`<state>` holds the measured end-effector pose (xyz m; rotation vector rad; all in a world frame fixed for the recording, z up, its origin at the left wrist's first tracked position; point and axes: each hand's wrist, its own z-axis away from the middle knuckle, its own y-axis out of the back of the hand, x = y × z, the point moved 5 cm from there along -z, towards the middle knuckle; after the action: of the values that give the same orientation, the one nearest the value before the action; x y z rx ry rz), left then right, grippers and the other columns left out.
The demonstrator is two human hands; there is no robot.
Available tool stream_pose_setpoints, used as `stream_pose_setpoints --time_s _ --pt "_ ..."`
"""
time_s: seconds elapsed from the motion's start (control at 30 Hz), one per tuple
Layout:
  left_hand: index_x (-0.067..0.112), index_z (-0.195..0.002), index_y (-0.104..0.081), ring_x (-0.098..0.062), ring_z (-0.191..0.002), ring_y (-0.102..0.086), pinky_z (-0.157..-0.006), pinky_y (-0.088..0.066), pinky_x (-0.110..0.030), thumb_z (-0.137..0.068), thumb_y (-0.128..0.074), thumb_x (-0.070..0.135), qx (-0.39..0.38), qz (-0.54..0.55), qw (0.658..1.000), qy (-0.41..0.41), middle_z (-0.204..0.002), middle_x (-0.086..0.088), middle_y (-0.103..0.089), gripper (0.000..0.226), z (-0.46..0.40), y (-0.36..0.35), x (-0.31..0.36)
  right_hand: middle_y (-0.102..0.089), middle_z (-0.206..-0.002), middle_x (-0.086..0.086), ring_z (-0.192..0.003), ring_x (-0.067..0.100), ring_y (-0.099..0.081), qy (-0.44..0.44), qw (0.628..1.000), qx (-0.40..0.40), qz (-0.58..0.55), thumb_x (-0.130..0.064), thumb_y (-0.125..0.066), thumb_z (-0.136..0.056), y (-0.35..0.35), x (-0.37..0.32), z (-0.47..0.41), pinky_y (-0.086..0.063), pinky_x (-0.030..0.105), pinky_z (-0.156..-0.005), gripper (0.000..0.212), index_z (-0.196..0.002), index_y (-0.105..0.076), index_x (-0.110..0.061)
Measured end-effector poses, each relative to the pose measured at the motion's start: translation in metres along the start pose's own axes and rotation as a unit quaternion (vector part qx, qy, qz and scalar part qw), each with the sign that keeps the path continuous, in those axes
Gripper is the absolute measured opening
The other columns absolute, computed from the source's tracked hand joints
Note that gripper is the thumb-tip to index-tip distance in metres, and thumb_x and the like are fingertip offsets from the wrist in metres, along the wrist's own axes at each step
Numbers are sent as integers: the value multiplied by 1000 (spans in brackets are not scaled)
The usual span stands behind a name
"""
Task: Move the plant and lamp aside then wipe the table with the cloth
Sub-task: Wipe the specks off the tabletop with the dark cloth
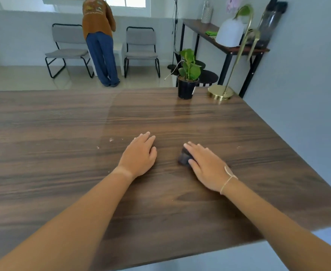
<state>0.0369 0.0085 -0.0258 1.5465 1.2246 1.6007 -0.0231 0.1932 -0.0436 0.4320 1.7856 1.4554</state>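
Note:
The dark wooden table (62,133) fills the view. A small leafy plant (188,75) in a black pot stands near its far right edge. Right of it stands a gold lamp (222,92), its round base on the far right corner. My left hand (139,155) lies flat on the table's middle, palm down, holding nothing. My right hand (205,165) presses down on a small dark cloth (184,158), which shows under the fingers and thumb. A few pale crumbs (110,140) lie left of my left hand.
A grey wall (307,94) runs along the table's right side. Beyond the far edge a person (100,40) stands with their back to me between two grey chairs (66,47). A narrow side table (203,29) with objects stands at the back right.

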Motion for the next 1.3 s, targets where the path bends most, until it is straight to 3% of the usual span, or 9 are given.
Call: stream_pose_setpoints --time_s 0.1,0.3,0.43,0.57,0.77,0.9,1.03,1.23,1.3 --pt "11 -142 -32 -24 -144 -21 -118 -14 -33 -95 -37 24 -36 18 998 -49 -155 -9 -27 49 -15 -18 38 -23 -151 -14 -140 7 -17 21 999 30 -18 -30 -33 -98 19 21 68 -7 24 -114 48 -145 -22 -26" --pt "11 -143 -30 -26 -145 -18 -119 -11 -35 -96 -36 29 -60 1 995 -77 -156 -8 -25 51 -48 -41 85 -27 -155 5 -140 29 -26 -288 952 104 16 -26 -32 -98 82 176 36 -23 43 -114 48 -145 -24 -17" --pt "12 -145 -25 -28 -146 -14 -119 -10 -39 -96 -33 34 -83 -34 994 -69 -157 -8 -19 54 -64 -61 97 -25 -155 3 -141 26 -25 -150 986 65 27 -25 -33 -97 52 124 7 -18 40 -115 49 -145 -24 -17" --pt "14 -146 -20 -25 -147 -10 -120 -7 -38 -96 -27 38 -85 -80 991 -67 -159 -6 -15 56 -65 -78 98 -23 -153 -12 -139 4 -16 13 999 34 -3 -35 -30 -97 40 84 76 -10 26 -115 50 -145 -22 -28" --pt "19 -148 -13 -20 -148 -4 -120 -4 -35 -96 -23 40 -84 -103 988 -73 -160 -1 -9 56 -69 -82 95 -36 -150 6 -136 27 -34 -221 971 90 -1 -26 -33 -97 93 218 21 -25 41 -114 47 -143 -28 -18" --pt "22 -147 -12 -20 -148 -4 -120 -4 -34 -96 -23 41 -77 -111 988 -74 -160 0 -9 56 -71 -83 93 -26 -155 3 -140 28 -26 -122 991 52 11 -24 -34 -96 62 162 -24 -21 42 -115 49 -144 -26 -18" --pt "23 -148 -10 -18 -148 -2 -120 -3 -33 -96 -22 42 -84 -115 987 -70 -160 1 -6 56 -71 -85 93 -18 -156 -10 -143 12 -16 18 1000 9 -4 -31 -30 -98 49 116 46 -8 26 -115 50 -146 -17 -28" --pt "25 -148 -9 -17 -148 -1 -119 -1 -32 -86 -12 48 -90 -112 988 -61 -160 1 -4 66 -70 -86 94 -25 -156 3 -142 28 -23 -211 976 61 -2 -26 -31 -98 96 222 -10 -21 43 -116 49 -146 -21 -20" --pt "25 -148 -8 -17 -148 -1 -119 -1 -32 -89 -14 47 -89 -116 988 -54 -160 0 -3 63 -71 -86 94 -23 -156 5 -141 30 -24 -204 977 68 18 -26 -30 -97 87 211 -43 -21 43 -115 50 -146 -21 -17"
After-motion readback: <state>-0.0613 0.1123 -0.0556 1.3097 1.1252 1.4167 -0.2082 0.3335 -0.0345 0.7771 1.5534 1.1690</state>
